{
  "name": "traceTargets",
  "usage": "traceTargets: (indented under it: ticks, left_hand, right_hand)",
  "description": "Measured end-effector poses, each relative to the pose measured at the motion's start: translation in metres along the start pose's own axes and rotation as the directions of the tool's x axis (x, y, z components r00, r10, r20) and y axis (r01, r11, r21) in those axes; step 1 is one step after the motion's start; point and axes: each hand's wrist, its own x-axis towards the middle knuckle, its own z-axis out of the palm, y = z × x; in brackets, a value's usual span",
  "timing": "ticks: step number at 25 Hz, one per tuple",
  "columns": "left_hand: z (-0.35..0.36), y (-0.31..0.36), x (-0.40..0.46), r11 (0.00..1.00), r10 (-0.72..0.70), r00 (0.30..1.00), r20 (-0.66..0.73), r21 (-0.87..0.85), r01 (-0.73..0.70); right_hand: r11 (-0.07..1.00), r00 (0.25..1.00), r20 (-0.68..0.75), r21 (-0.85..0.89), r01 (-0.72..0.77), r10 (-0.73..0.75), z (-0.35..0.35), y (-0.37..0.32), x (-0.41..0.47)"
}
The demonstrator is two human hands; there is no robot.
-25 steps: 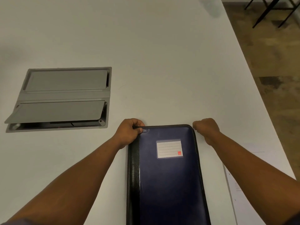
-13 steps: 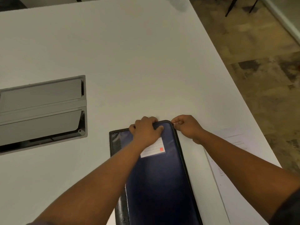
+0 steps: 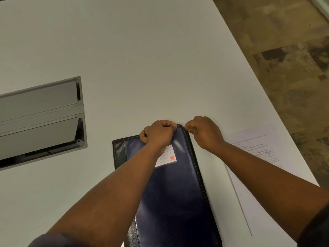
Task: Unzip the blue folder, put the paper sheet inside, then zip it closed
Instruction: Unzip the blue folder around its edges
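The blue folder (image 3: 176, 189) lies flat on the white table (image 3: 142, 59), its black spine on the left and a white label partly under my left wrist. My left hand (image 3: 159, 133) is clenched on the folder's far edge, near its far right corner. My right hand (image 3: 203, 131) is closed just to the right of that corner, its fingertips pinched at the zipper edge; the zipper pull itself is hidden. The printed paper sheet (image 3: 256, 168) lies on the table to the right of the folder, partly under my right forearm.
A grey recessed cable box (image 3: 42, 120) with two flaps is set into the table at the left. The table's right edge runs diagonally close past the paper sheet, with patterned floor (image 3: 284, 50) beyond it.
My left hand slid right along the folder's far edge, from the left corner toward the right corner. My right hand stayed pinched at the far right corner. The view swung leftward.
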Motion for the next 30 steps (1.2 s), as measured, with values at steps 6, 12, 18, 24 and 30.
traceTargets:
  ticks: [6,12,18,24,30]
  left_hand:
    - [-0.001,0.002,0.000,0.999,-0.006,0.999,-0.032,0.043,0.007]
    - [0.001,0.000,0.001,0.986,0.012,0.995,-0.100,0.166,0.005]
    - [0.003,-0.003,-0.012,0.910,0.231,0.959,-0.162,0.383,-0.155]
    - [0.030,-0.010,-0.062,0.858,0.032,0.982,-0.184,0.509,0.067]
    - [0.049,-0.002,-0.081,0.861,-0.238,0.965,-0.109,0.437,0.261]
  right_hand:
    - [0.996,0.995,-0.038,-0.032,0.089,-0.090,0.004,0.011,-0.046]
    - [0.997,0.996,-0.057,-0.038,0.060,-0.062,0.015,0.016,-0.086]
    - [0.999,0.997,-0.070,-0.041,-0.023,0.020,0.020,0.012,-0.087]
    - [0.998,0.994,-0.088,-0.030,-0.060,0.057,0.020,0.014,-0.098]
    - [0.998,0.994,-0.096,-0.015,-0.053,0.051,0.019,0.014,-0.103]
